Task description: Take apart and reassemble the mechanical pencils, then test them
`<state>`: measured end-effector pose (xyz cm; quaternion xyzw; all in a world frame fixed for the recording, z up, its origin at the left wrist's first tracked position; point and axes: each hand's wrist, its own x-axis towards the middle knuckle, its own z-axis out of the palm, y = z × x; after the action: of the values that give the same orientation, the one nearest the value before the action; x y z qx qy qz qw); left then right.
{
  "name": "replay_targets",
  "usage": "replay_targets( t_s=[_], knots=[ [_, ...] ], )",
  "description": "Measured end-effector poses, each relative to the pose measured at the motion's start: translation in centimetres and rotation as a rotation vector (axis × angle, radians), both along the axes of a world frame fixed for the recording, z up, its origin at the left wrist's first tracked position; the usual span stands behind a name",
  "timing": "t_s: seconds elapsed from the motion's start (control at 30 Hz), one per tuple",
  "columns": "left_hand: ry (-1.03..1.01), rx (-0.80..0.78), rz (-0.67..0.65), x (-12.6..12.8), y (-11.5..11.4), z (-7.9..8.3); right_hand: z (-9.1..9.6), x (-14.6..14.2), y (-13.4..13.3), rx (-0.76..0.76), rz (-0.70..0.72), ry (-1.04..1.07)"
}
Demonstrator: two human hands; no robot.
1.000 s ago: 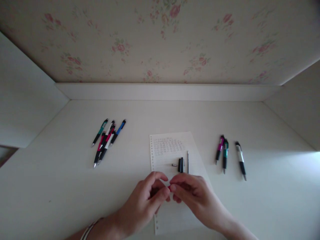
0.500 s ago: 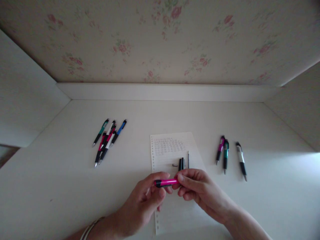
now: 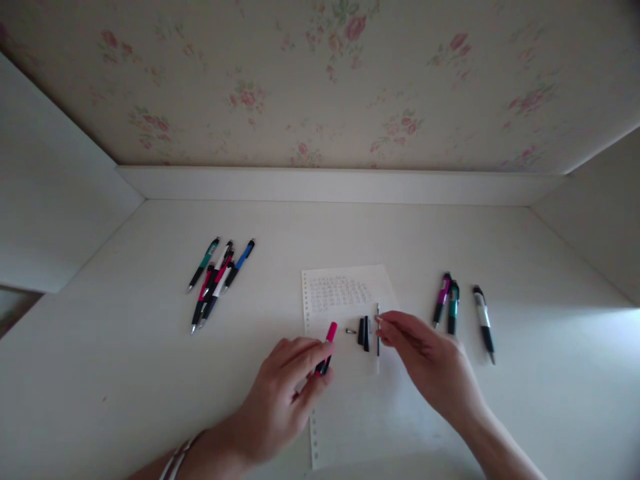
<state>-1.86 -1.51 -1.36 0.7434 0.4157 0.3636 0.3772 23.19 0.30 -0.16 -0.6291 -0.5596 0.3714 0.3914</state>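
Observation:
My left hand (image 3: 283, 383) is closed around the pink pen barrel (image 3: 332, 331), its bare pink end pointing up and away above the paper. My right hand (image 3: 425, 353) pinches a thin dark pen refill (image 3: 379, 345) between thumb and fingertips, near its upper half; the refill stands roughly in line with the sheet. Just left of those fingertips, two black pen parts (image 3: 364, 333) lie side by side on the lined sheet (image 3: 345, 413). A small silver pen tip (image 3: 351, 331) rests beside them.
A cluster of several pens (image 3: 215, 283), teal, white, pink and blue, lies at the left of the white desk (image 3: 150, 373). To the right are a purple pen (image 3: 442, 299), a teal pen (image 3: 453, 307) and a white pen (image 3: 483, 323). Handwriting covers the sheet's top.
My right hand has let go of the pink barrel and moved right and away to the refill. My left hand has turned the barrel from level to steeply slanted.

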Motion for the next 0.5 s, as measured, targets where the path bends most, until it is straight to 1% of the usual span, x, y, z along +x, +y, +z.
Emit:
replay_targets(
  t_s=[0.07, 0.1, 0.17, 0.23, 0.33, 0.4, 0.5],
  knots=[
    [0.182, 0.089, -0.019, 0.1, 0.2, -0.1, -0.2, 0.7, 0.1, 0.228, -0.007, -0.288],
    [0.260, 0.114, -0.031, 0.2, 0.2, -0.2, -0.2, 1.0, 0.2, 0.306, 0.005, -0.393],
    [0.388, 0.137, -0.041, 0.5, 0.2, -0.3, -0.3, 1.3, 0.3, 0.372, 0.050, -0.538],
    [0.477, 0.141, -0.035, 0.8, 0.2, -0.3, -0.5, 1.3, 0.3, 0.352, 0.094, -0.634],
    [0.532, 0.148, -0.033, 1.1, 0.2, -0.2, -0.9, 1.1, 0.3, 0.286, 0.135, -0.703],
    [0.529, 0.170, -0.031, 1.1, 0.1, -0.2, -1.1, 1.1, 0.2, 0.263, 0.145, -0.690],
    [0.471, 0.215, -0.015, 1.0, 0.1, -0.1, -0.9, 1.3, 0.2, 0.267, 0.120, -0.609]
  ],
)
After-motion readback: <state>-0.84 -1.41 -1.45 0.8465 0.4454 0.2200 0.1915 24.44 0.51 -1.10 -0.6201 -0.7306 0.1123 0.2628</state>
